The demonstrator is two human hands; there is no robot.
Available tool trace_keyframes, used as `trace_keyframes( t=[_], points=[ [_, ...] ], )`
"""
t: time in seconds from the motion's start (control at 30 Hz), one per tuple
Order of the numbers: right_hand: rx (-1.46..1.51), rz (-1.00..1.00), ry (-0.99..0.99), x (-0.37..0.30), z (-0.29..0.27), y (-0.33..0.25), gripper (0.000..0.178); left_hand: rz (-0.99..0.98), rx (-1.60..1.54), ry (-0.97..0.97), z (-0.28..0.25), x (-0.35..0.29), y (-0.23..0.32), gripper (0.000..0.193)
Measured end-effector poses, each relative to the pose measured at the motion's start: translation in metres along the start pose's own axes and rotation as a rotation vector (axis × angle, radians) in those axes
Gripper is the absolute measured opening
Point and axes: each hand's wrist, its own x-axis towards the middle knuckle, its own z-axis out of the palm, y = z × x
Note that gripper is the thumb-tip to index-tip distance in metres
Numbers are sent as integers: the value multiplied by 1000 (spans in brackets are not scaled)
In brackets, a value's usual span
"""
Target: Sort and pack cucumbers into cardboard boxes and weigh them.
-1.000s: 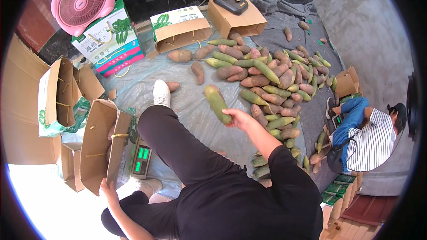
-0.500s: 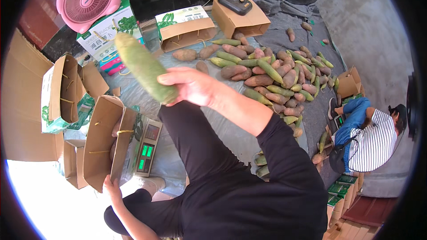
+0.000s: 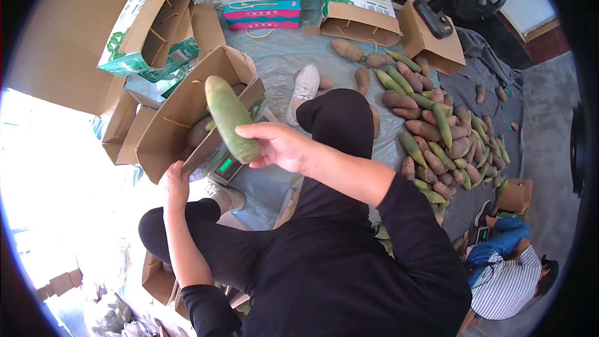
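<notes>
My right hand (image 3: 279, 147) grips a long green radish (image 3: 227, 112) by its lower end. The radish tilts in front of an open cardboard carton (image 3: 178, 109) and hides part of its side. Inside the carton lie several reddish-brown tubers or radishes (image 3: 198, 132), partly covered by its walls. My left hand (image 3: 176, 181) is closed on the carton's near lower corner edge. Close against the carton is a digital scale (image 3: 226, 167) with a lit green display; I cannot tell whether the carton rests on it.
A large pile of green and reddish radishes (image 3: 446, 131) spreads over sheeting on the right. More cartons (image 3: 150, 22) stand at the far left, with a box (image 3: 360, 22) and a black fan (image 3: 462, 0) behind. A person in a striped top (image 3: 508, 284) crouches at lower right.
My right hand has lowered the radish from farther out to the carton's side. My left hand stays on the carton's edge. The view has shifted, bringing the floor at lower left into sight.
</notes>
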Motion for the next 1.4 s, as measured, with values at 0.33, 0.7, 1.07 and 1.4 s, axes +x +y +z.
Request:
trace_keyframes(
  t=[0.33,0.7,1.07,1.4],
  points=[
    [-264,-120,55,73,60,30,46,47,-158,-31,0,2,4,27],
    [-556,-641,-132,-8,31,-30,23,83,-6,-31,8,4,-9,16],
    [-363,-853,549,-107,-135,-76,25,122,-30,4,16,7,-25,16],
    [-744,-149,1410,-141,-371,133,27,118,26,67,28,11,-42,24]
  ],
)
